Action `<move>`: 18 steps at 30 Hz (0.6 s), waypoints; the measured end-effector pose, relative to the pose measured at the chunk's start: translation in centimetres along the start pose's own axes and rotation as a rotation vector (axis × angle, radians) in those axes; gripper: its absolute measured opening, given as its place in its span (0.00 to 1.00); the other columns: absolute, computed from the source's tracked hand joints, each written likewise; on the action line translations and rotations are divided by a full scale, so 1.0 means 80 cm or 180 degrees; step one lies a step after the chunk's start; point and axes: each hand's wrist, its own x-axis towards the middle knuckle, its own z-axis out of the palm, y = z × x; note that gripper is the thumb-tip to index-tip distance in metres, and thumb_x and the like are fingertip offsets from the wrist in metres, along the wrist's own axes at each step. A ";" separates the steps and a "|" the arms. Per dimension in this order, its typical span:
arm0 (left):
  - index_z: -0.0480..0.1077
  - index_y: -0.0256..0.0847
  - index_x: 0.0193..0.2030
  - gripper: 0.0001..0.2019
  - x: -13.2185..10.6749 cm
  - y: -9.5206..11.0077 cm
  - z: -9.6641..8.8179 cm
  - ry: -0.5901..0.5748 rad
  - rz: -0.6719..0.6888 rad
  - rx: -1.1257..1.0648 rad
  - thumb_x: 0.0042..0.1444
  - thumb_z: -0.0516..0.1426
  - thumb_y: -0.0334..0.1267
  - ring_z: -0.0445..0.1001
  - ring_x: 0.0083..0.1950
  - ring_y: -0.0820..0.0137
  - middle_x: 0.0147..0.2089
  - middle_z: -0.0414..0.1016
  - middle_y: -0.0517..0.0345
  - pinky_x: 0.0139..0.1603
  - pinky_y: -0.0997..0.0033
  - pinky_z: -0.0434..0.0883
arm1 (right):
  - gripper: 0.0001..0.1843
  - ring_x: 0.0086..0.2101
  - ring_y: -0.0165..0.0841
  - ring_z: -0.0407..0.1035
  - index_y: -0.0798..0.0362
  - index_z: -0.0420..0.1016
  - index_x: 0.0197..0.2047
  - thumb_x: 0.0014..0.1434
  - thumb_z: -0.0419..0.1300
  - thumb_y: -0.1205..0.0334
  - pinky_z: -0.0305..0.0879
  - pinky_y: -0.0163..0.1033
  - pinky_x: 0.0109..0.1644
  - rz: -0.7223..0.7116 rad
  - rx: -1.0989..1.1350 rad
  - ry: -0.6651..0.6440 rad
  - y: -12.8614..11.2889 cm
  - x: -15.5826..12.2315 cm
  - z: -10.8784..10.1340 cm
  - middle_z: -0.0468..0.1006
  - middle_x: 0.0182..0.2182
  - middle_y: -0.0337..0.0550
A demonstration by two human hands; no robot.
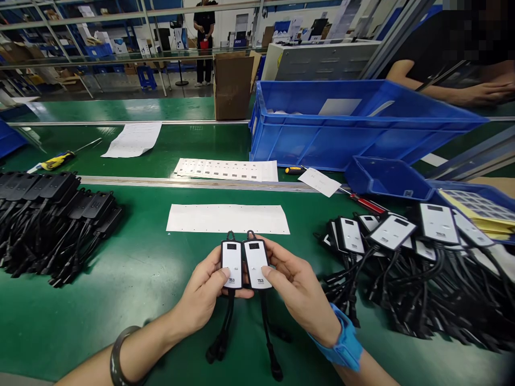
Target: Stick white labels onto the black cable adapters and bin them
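**Left hand (201, 289) and right hand (300, 289) each grip a white-faced unit, side by side**

Both forearms come in from the lower corners and angle inward, so the hands meet near the middle of the bench (140, 311). The left hand is closed on the left unit (232, 262), its thumb laid across the lower outer part of the face and its fingers curled behind. The right hand mirrors it on the right unit (256, 264), thumb on the lower outer part of the face, fingers wrapped round the outer edge and back. Fingertips show below the units' lower edges.

The two units are held face up, close together, with hanging loops at the far end and dark displays just below; black cables (264, 321) run from their near ends toward the person. Whether the hands rest on the bench cannot be told.

A dark bangle (116, 359) circles the left forearm, a blue wristband (346, 343) the right wrist. Just beyond the units lies a blank-looking white strip (228, 217). A pile of black units (60, 185) lies well to the left; more white-faced units (392, 232) are heaped on the right.
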 end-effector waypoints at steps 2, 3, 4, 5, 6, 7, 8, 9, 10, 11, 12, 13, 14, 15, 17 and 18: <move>0.63 0.43 0.60 0.18 0.000 0.000 0.000 0.0001 -0.0008 -0.0031 0.64 0.51 0.37 0.73 0.51 0.58 0.54 0.71 0.48 0.45 0.63 0.78 | 0.25 0.40 0.38 0.73 0.53 0.68 0.59 0.58 0.58 0.58 0.74 0.39 0.38 0.0007 0.0042 0.0000 0.000 0.000 0.000 0.76 0.44 0.50; 0.63 0.44 0.60 0.18 0.000 -0.001 0.000 0.0022 -0.0013 -0.0035 0.64 0.51 0.37 0.73 0.50 0.58 0.54 0.71 0.48 0.45 0.63 0.78 | 0.25 0.40 0.39 0.73 0.53 0.68 0.59 0.58 0.58 0.58 0.74 0.39 0.38 0.0017 0.0049 -0.0004 0.000 -0.001 0.000 0.76 0.44 0.50; 0.63 0.44 0.60 0.18 0.000 -0.001 0.000 0.0054 -0.0008 -0.0025 0.63 0.51 0.37 0.73 0.50 0.59 0.54 0.71 0.48 0.44 0.63 0.78 | 0.26 0.40 0.38 0.73 0.53 0.68 0.59 0.58 0.58 0.58 0.74 0.39 0.38 0.0026 0.0046 -0.0009 0.000 -0.001 0.000 0.76 0.44 0.50; 0.63 0.44 0.59 0.18 0.001 -0.002 0.000 0.0085 0.0001 -0.0009 0.63 0.52 0.37 0.74 0.50 0.59 0.54 0.71 0.49 0.44 0.64 0.78 | 0.25 0.40 0.38 0.73 0.53 0.68 0.59 0.58 0.58 0.58 0.74 0.38 0.38 0.0033 0.0030 -0.0017 0.000 -0.001 0.000 0.76 0.44 0.50; 0.64 0.44 0.59 0.18 0.001 -0.002 0.000 0.0108 0.0011 0.0017 0.63 0.53 0.38 0.74 0.49 0.60 0.53 0.72 0.50 0.43 0.65 0.78 | 0.25 0.39 0.38 0.72 0.53 0.68 0.59 0.58 0.58 0.58 0.74 0.38 0.38 0.0033 0.0010 -0.0026 0.001 -0.001 0.000 0.76 0.44 0.50; 0.64 0.45 0.59 0.18 0.002 -0.002 0.000 0.0123 0.0024 0.0050 0.63 0.54 0.38 0.74 0.49 0.61 0.53 0.72 0.50 0.42 0.66 0.78 | 0.25 0.39 0.37 0.72 0.53 0.67 0.59 0.58 0.57 0.58 0.74 0.38 0.38 0.0025 -0.0005 -0.0032 0.001 -0.001 0.000 0.76 0.44 0.50; 0.64 0.45 0.59 0.18 0.002 -0.003 0.000 0.0131 0.0037 0.0087 0.62 0.54 0.38 0.74 0.48 0.62 0.53 0.72 0.50 0.42 0.67 0.78 | 0.25 0.40 0.37 0.72 0.53 0.67 0.59 0.58 0.57 0.58 0.74 0.38 0.39 0.0012 -0.0009 -0.0043 0.001 -0.002 0.000 0.76 0.44 0.50; 0.64 0.45 0.59 0.18 0.002 -0.003 0.001 0.0134 0.0050 0.0126 0.62 0.55 0.39 0.74 0.47 0.63 0.53 0.72 0.50 0.41 0.68 0.78 | 0.25 0.40 0.37 0.72 0.53 0.67 0.59 0.59 0.57 0.59 0.74 0.38 0.39 -0.0007 -0.0005 -0.0057 0.002 -0.002 0.000 0.76 0.44 0.50; 0.64 0.44 0.59 0.18 0.002 -0.003 0.001 0.0136 0.0062 0.0165 0.62 0.55 0.39 0.74 0.47 0.63 0.53 0.72 0.50 0.41 0.69 0.78 | 0.25 0.41 0.37 0.72 0.53 0.67 0.59 0.59 0.56 0.59 0.74 0.38 0.40 -0.0025 0.0001 -0.0072 0.002 -0.002 0.000 0.75 0.45 0.50; 0.63 0.44 0.59 0.18 0.002 -0.002 0.001 0.0143 0.0069 0.0205 0.62 0.55 0.39 0.74 0.46 0.64 0.52 0.72 0.50 0.40 0.69 0.78 | 0.25 0.42 0.37 0.72 0.53 0.67 0.59 0.59 0.56 0.59 0.74 0.38 0.40 -0.0043 0.0009 -0.0087 0.003 -0.002 0.000 0.75 0.45 0.50; 0.63 0.43 0.59 0.18 0.002 -0.002 0.002 0.0155 0.0069 0.0243 0.62 0.55 0.39 0.74 0.46 0.64 0.52 0.72 0.49 0.40 0.68 0.78 | 0.24 0.42 0.38 0.71 0.53 0.67 0.59 0.59 0.56 0.60 0.74 0.38 0.41 -0.0050 0.0019 -0.0099 0.003 -0.003 0.000 0.75 0.46 0.50; 0.63 0.42 0.58 0.18 0.002 -0.001 0.002 0.0168 0.0067 0.0270 0.62 0.55 0.40 0.74 0.45 0.64 0.52 0.72 0.48 0.40 0.68 0.78 | 0.24 0.43 0.38 0.71 0.53 0.67 0.59 0.59 0.56 0.60 0.74 0.39 0.41 -0.0052 0.0025 -0.0106 0.004 -0.003 0.000 0.75 0.46 0.50; 0.64 0.42 0.58 0.18 0.002 -0.001 0.002 0.0185 0.0059 0.0292 0.62 0.55 0.40 0.74 0.45 0.63 0.51 0.72 0.48 0.40 0.68 0.78 | 0.24 0.43 0.38 0.71 0.53 0.67 0.59 0.59 0.56 0.60 0.74 0.39 0.41 -0.0052 0.0028 -0.0109 0.004 -0.003 0.000 0.75 0.46 0.50; 0.64 0.41 0.57 0.18 0.001 0.000 0.003 0.0198 0.0050 0.0307 0.61 0.56 0.40 0.74 0.45 0.63 0.51 0.72 0.48 0.39 0.67 0.78 | 0.24 0.43 0.39 0.71 0.52 0.67 0.59 0.59 0.56 0.60 0.74 0.39 0.41 -0.0051 0.0034 -0.0110 0.004 -0.004 0.000 0.75 0.46 0.50; 0.64 0.40 0.56 0.17 0.002 0.000 0.004 0.0205 0.0052 0.0319 0.61 0.56 0.40 0.74 0.44 0.64 0.50 0.73 0.48 0.38 0.68 0.78 | 0.24 0.42 0.38 0.71 0.52 0.67 0.59 0.59 0.56 0.60 0.74 0.39 0.41 -0.0056 0.0047 -0.0120 0.005 -0.005 0.000 0.75 0.46 0.50; 0.65 0.40 0.56 0.17 0.002 0.000 0.004 0.0200 0.0059 0.0321 0.61 0.56 0.40 0.74 0.43 0.64 0.49 0.73 0.48 0.38 0.68 0.78 | 0.24 0.42 0.38 0.71 0.52 0.67 0.59 0.59 0.56 0.61 0.74 0.39 0.40 -0.0057 0.0048 -0.0125 0.006 -0.005 0.000 0.75 0.46 0.50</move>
